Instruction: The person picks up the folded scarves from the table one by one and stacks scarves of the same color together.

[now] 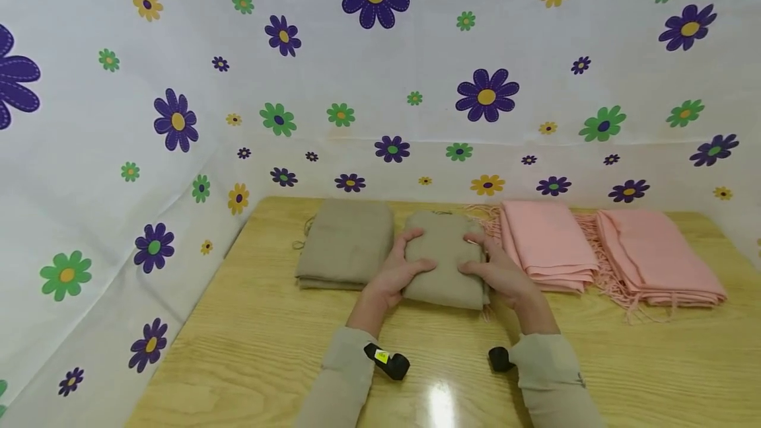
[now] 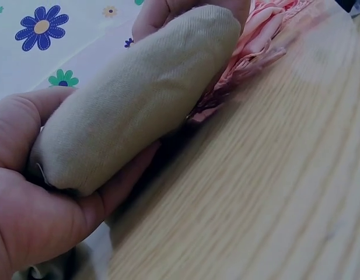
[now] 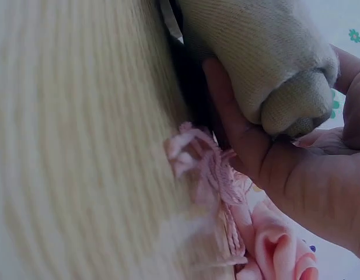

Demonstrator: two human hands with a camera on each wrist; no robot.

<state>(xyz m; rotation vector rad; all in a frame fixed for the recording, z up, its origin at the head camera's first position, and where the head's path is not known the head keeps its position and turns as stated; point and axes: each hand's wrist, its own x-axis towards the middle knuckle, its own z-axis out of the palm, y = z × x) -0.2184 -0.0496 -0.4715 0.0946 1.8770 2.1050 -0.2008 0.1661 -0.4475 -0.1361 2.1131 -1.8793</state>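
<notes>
Behind the far edge of the bench (image 1: pixel 255 349), whose yellowish surface shows wood grain, rises a white back wall (image 1: pixel 416 51) printed with purple, green and yellow flowers (image 1: pixel 486 96). A matching left wall (image 1: pixel 77 210), creased diagonally, borders the bench's left edge. Toward the bench's near side, light leaves a bright white reflection (image 1: pixel 440 405).

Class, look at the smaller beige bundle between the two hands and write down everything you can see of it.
The beige bundle is a soft, plump, rounded block of folded cloth; the wrist views show fine, knit-like ribbing and a tucked fold at its right end. It sits roughly flat, between a larger folded beige cloth and a pink fringed cloth. The left hand grips its left side, the right hand its right. Whether it touches the table is unclear.
</notes>
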